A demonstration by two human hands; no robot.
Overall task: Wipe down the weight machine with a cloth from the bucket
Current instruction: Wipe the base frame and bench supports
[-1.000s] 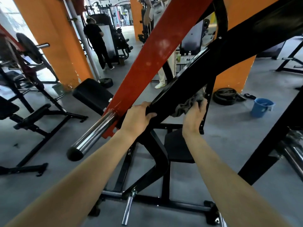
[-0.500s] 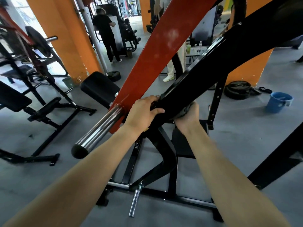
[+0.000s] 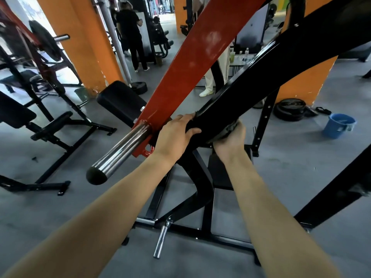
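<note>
The weight machine fills the view: a sloping black arm (image 3: 251, 93), a red beam (image 3: 190, 63) and a chrome sleeve bar (image 3: 122, 149). My left hand (image 3: 176, 135) grips the lower end of the black arm, thumb wrapped round its edge. Just to the right, my right hand (image 3: 230, 141) holds a grey cloth (image 3: 228, 129) bunched against the underside of that arm; most of the cloth is hidden. The blue bucket (image 3: 337, 125) stands on the floor at the right.
Black weight plates (image 3: 291, 109) lie by an orange pillar (image 3: 305, 83). Benches and racks (image 3: 46, 125) crowd the left. A person in black (image 3: 130, 37) stands at a far machine, and another person's white trousers (image 3: 210, 81) show behind the beam.
My right hand slid the cloth down the black arm toward my left hand, which kept its grip. The view shifted left and closer.
</note>
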